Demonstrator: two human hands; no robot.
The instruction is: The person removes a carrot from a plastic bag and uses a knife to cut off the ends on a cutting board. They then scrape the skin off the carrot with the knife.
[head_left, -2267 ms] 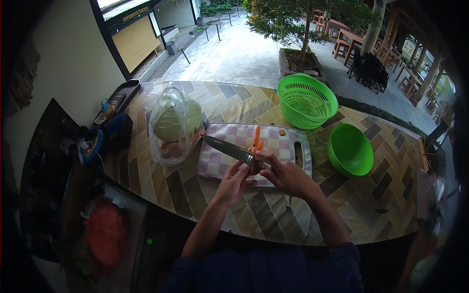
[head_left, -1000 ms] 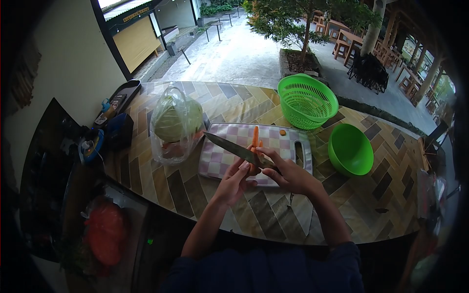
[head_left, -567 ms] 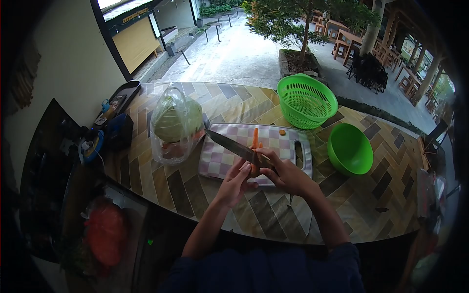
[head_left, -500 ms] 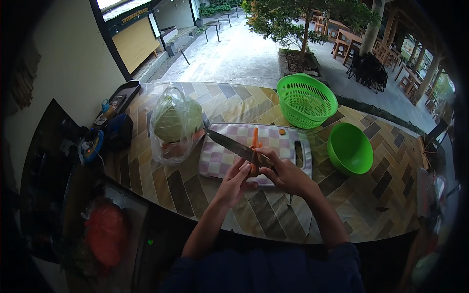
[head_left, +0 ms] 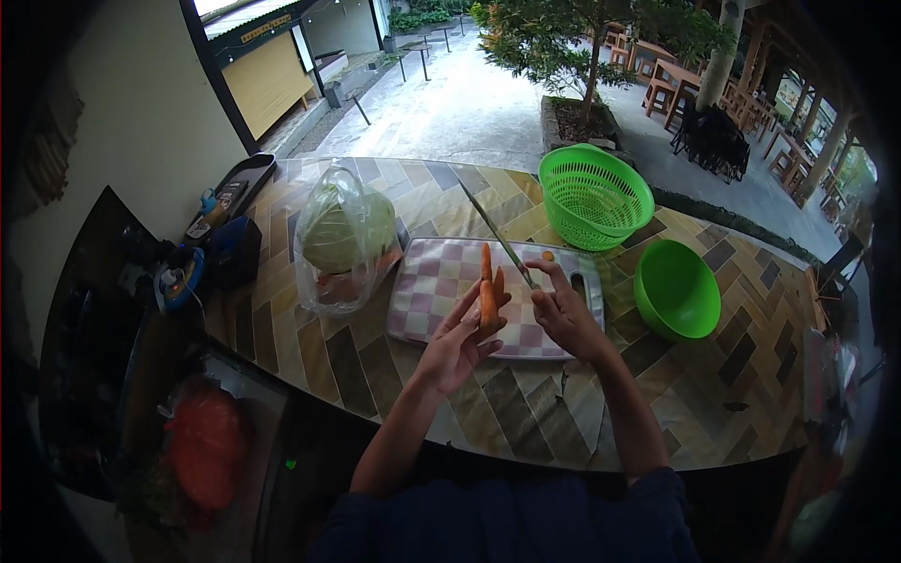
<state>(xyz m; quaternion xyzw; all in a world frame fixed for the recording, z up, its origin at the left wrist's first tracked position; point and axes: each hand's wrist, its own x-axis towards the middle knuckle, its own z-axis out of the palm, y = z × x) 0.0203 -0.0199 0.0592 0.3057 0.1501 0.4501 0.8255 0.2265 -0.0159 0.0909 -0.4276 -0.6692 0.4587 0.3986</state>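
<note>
Over the checkered cutting board (head_left: 427, 286), my left hand (head_left: 454, 349) grips a forked orange carrot (head_left: 488, 302), its thin tips pointing away from me. My right hand (head_left: 569, 317) is closed around the handle of a long kitchen knife (head_left: 496, 228). The blade points up and to the left, apart from the carrot and seen nearly edge-on. A small round carrot piece (head_left: 548, 255) lies at the board's far right, near the handle slot. My right fingers partly hide that slot.
Left of the board, a clear plastic bag (head_left: 343, 239) holds a cabbage and something orange. A green slotted basket (head_left: 595, 197) and a green bowl (head_left: 678, 289) stand to the right. A red bag (head_left: 206, 441) sits lower left, below the tiled tabletop (head_left: 450, 413).
The knife has come off the carrot and swung right, its blade now pointing farther away from me. My right hand has moved right, and the carrot shows more fully in my left hand.
</note>
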